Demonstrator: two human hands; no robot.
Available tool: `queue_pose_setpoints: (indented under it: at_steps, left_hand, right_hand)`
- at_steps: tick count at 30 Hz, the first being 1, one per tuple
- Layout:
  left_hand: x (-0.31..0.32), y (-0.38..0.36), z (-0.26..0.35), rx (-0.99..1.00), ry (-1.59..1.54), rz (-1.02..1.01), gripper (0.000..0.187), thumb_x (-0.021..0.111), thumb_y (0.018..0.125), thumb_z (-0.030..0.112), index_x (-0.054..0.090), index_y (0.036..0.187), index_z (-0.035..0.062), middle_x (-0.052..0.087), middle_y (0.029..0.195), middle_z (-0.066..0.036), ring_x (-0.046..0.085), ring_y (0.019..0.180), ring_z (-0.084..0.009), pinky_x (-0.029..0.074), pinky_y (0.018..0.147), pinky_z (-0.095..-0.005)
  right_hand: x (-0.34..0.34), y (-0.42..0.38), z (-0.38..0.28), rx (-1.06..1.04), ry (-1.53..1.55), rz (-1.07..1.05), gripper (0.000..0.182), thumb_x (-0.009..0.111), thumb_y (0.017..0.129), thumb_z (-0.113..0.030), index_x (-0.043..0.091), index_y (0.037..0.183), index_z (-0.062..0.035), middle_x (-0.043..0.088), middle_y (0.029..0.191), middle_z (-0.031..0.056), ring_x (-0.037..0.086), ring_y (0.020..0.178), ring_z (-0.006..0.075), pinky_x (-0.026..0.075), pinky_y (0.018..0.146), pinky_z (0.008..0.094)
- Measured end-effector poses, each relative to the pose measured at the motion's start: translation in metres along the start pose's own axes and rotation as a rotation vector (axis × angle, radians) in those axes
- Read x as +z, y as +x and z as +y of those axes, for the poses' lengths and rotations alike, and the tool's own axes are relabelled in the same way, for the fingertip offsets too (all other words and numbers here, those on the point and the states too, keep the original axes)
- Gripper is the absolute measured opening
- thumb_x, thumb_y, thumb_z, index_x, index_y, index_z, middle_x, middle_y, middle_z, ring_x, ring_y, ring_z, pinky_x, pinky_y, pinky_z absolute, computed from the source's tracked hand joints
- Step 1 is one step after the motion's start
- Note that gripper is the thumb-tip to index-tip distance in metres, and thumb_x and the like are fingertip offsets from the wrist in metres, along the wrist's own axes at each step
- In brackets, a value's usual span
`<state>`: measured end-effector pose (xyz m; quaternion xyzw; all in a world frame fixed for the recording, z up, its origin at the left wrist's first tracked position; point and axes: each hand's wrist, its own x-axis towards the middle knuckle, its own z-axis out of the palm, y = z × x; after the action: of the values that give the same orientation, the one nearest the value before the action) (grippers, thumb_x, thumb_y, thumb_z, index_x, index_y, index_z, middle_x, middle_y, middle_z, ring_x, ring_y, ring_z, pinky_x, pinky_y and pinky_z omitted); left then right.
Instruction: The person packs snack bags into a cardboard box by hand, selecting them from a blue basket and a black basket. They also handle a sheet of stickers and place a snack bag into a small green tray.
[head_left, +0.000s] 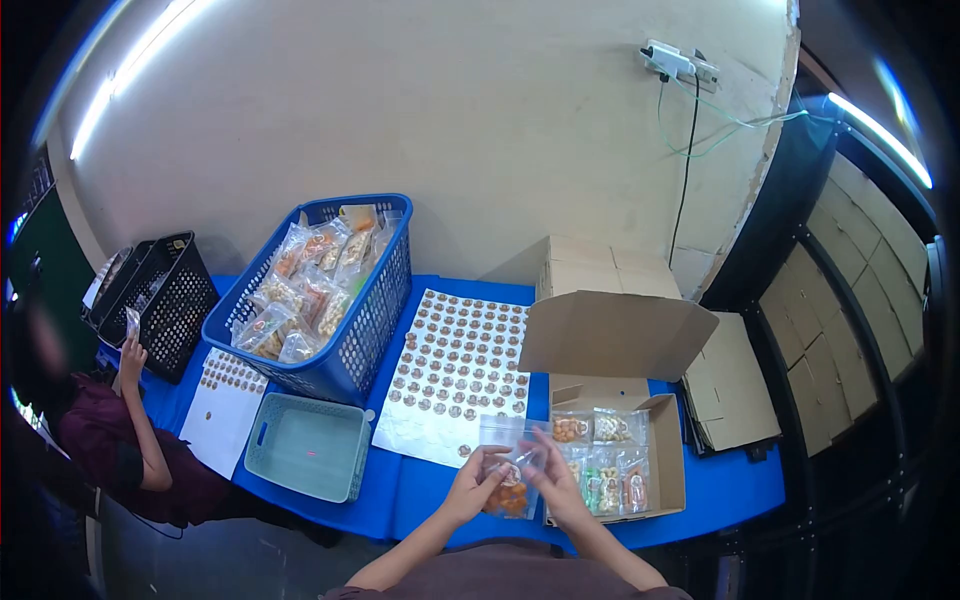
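In front of me is a clear zip pouch [512, 497] with orange-brown round pieces at its bottom and a round sticker on its front. My left hand [472, 487] grips its left side, with the thumb near the sticker. On the right side, my right hand [560, 490] is closed on the pouch, its fingers slightly blurred by motion. Just right of my hands stands an open cardboard box [668, 455] holding several filled pouches [620, 427]. Behind the held pouch lies a white sheet of round stickers [418, 428], set in rows.
A blue basket [385, 300] full of snack pouches stands left of the sheet, with a pale green tray [305, 440] before it. A co-worker [150, 450] at the far left raises a small packet near black baskets [175, 300]. Flattened cartons [735, 385] lie at right.
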<state>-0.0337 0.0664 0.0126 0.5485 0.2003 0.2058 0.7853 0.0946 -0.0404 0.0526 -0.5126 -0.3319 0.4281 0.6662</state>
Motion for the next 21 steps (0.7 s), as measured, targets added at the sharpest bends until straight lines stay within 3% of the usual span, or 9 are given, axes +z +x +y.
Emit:
queue_pose_setpoints:
  at_steps: [3, 7, 8, 11, 12, 15, 16, 18, 21]
  left_hand:
    - [-0.002, 0.002, -0.003, 0.112, -0.031, 0.027, 0.043, 0.064, 0.087, 0.012, 0.043, 0.123, 0.0034, 0.052, 0.115, -0.013, 0.054, 0.104, -0.0154, 0.047, 0.084, -0.0283]
    - [0.009, -0.004, 0.009, 0.088, 0.067, -0.094, 0.053, 0.065, 0.086, 0.009, 0.036, 0.130, 0.0047, 0.049, 0.121, -0.014, 0.052, 0.108, -0.0177, 0.046, 0.090, -0.0310]
    - [0.009, -0.006, 0.010, 0.027, 0.067, -0.157, 0.059, 0.067, 0.084, 0.009, 0.033, 0.133, 0.0056, 0.048, 0.125, -0.013, 0.050, 0.113, -0.0186, 0.043, 0.094, -0.0327]
    - [0.009, -0.010, 0.003, 0.030, 0.012, -0.267, 0.068, 0.070, 0.081, 0.009, 0.030, 0.136, 0.0070, 0.046, 0.128, -0.014, 0.048, 0.117, -0.0205, 0.041, 0.099, -0.0357]
    - [0.007, -0.010, 0.000, 0.033, 0.012, -0.269, 0.068, 0.070, 0.081, 0.009, 0.030, 0.136, 0.0070, 0.046, 0.128, -0.014, 0.048, 0.117, -0.0205, 0.041, 0.099, -0.0357]
    - [-0.001, -0.003, -0.011, 0.202, 0.147, -0.062, 0.066, 0.076, 0.076, 0.011, 0.040, 0.131, 0.0051, 0.052, 0.124, -0.009, 0.049, 0.116, -0.0188, 0.040, 0.099, -0.0369]
    - [-0.004, -0.003, -0.008, 0.195, 0.104, -0.035, 0.043, 0.071, 0.082, 0.011, 0.053, 0.119, 0.0023, 0.057, 0.117, -0.008, 0.051, 0.111, -0.0164, 0.041, 0.096, -0.0333]
    - [-0.019, 0.001, -0.009, 0.130, 0.115, 0.016, 0.033, 0.067, 0.085, 0.012, 0.056, 0.114, 0.0013, 0.058, 0.114, -0.007, 0.053, 0.109, -0.0155, 0.042, 0.093, -0.0315]
    - [-0.023, 0.001, -0.005, 0.099, 0.101, 0.039, 0.018, 0.057, 0.092, 0.013, 0.061, 0.104, 0.0004, 0.059, 0.110, -0.007, 0.055, 0.101, -0.0128, 0.042, 0.089, -0.0264]
  right_hand:
    - [-0.001, -0.008, 0.012, 0.043, -0.061, -0.131, 0.053, 0.056, 0.093, -0.014, 0.032, 0.138, -0.0007, 0.044, 0.133, 0.0113, 0.045, 0.120, 0.0188, 0.036, 0.100, 0.0318]
    - [-0.008, -0.002, 0.016, 0.046, -0.055, 0.076, 0.038, 0.057, 0.093, -0.016, 0.048, 0.126, 0.0003, 0.055, 0.119, 0.0093, 0.053, 0.109, 0.0165, 0.041, 0.094, 0.0296]
    - [-0.006, 0.000, 0.013, 0.021, 0.018, 0.166, 0.027, 0.056, 0.093, -0.016, 0.057, 0.114, 0.0008, 0.060, 0.110, 0.0079, 0.056, 0.102, 0.0138, 0.044, 0.090, 0.0284]
    - [-0.022, 0.008, 0.008, -0.082, -0.083, 0.145, 0.022, 0.056, 0.093, -0.016, 0.062, 0.106, 0.0006, 0.061, 0.106, 0.0073, 0.057, 0.097, 0.0128, 0.044, 0.088, 0.0273]
    - [-0.022, 0.009, 0.006, -0.078, -0.019, 0.179, 0.019, 0.056, 0.093, -0.016, 0.065, 0.097, -0.0003, 0.062, 0.100, 0.0070, 0.057, 0.095, 0.0126, 0.045, 0.086, 0.0267]
    - [-0.028, 0.011, 0.003, -0.116, -0.261, 0.016, 0.021, 0.055, 0.094, -0.017, 0.064, 0.101, -0.0004, 0.061, 0.098, 0.0066, 0.057, 0.094, 0.0131, 0.045, 0.086, 0.0269]
    - [-0.026, 0.010, 0.002, -0.119, -0.262, 0.015, 0.021, 0.055, 0.094, -0.017, 0.064, 0.101, -0.0004, 0.061, 0.098, 0.0066, 0.057, 0.094, 0.0131, 0.045, 0.086, 0.0269]
    - [-0.020, 0.006, 0.002, 0.055, -0.269, -0.112, 0.027, 0.049, 0.097, -0.021, 0.062, 0.107, 0.0000, 0.060, 0.099, 0.0072, 0.057, 0.096, 0.0143, 0.044, 0.087, 0.0277]
    - [-0.021, 0.005, 0.010, -0.016, -0.269, -0.152, 0.035, 0.044, 0.098, -0.027, 0.061, 0.112, -0.0003, 0.062, 0.105, 0.0101, 0.057, 0.098, 0.0177, 0.044, 0.090, 0.0319]
